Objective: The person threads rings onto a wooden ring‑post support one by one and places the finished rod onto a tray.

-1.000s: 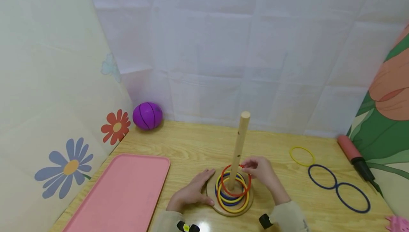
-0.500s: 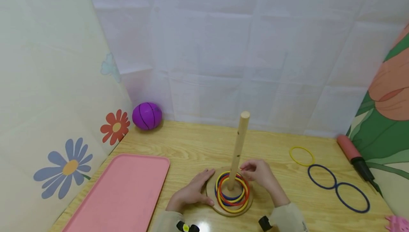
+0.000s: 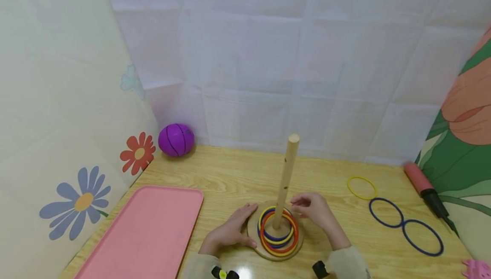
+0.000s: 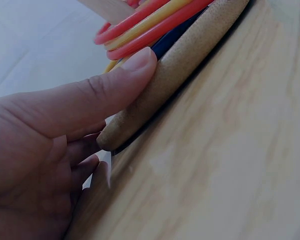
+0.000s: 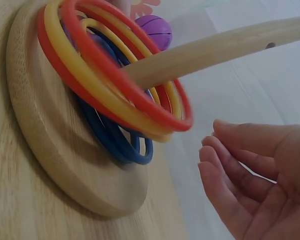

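Observation:
A wooden peg [image 3: 285, 181] rises from a round wooden base [image 3: 261, 251]. Several red, yellow and blue rings lie loosely stacked round its foot, with a red ring [image 5: 120, 79] on top, tilted in the right wrist view. My left hand [image 3: 230, 230] rests against the base's left side, thumb [image 4: 132, 75] on the near rim and fingers spread along the edge. Just right of the peg, my right hand [image 3: 313, 210] holds nothing; its fingers [image 5: 222, 187] are loosely bent and apart from the rings.
To the right lie a yellow ring [image 3: 362, 187] and two blue rings [image 3: 386, 212]. Beyond them are a red-and-black hand pump [image 3: 422, 185] and a pink object [image 3: 477, 268] at the corner. A pink tray [image 3: 142, 232] lies left; a purple ball [image 3: 176, 140] sits behind it.
The red ring that my right hand held beside the peg has dropped onto the stack. My right fingers have let it go and drawn slightly right. The left hand has stayed put.

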Tool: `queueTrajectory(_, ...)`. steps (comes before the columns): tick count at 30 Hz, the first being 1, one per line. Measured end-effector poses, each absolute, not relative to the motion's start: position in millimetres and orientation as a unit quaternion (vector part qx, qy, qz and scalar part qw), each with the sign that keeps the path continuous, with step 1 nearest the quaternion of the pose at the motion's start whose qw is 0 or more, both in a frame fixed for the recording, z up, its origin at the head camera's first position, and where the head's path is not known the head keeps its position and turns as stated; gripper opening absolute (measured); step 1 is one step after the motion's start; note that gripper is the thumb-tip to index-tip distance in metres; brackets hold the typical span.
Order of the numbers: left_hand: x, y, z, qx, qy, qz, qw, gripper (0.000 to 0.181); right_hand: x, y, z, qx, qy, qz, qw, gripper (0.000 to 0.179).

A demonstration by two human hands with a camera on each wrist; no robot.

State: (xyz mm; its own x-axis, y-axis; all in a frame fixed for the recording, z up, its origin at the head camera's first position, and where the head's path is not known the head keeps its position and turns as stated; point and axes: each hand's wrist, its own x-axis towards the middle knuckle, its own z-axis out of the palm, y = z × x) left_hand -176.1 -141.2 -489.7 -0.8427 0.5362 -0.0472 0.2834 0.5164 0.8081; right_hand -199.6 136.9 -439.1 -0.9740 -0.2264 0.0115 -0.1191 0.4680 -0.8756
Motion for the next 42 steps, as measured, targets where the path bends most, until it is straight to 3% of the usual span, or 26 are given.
queueTrajectory(22,-176,-141,-490,0.243,0.858,0.43,0.141,0.103,-210,197,-438,-0.043,0.864,-0.501,0.025,0.024)
queueTrajectory(42,-176,-142,-490,0.239,0.855,0.435,0.149,0.104,-209,292,-440,0.0,0.9,-0.435,-0.02,0.035)
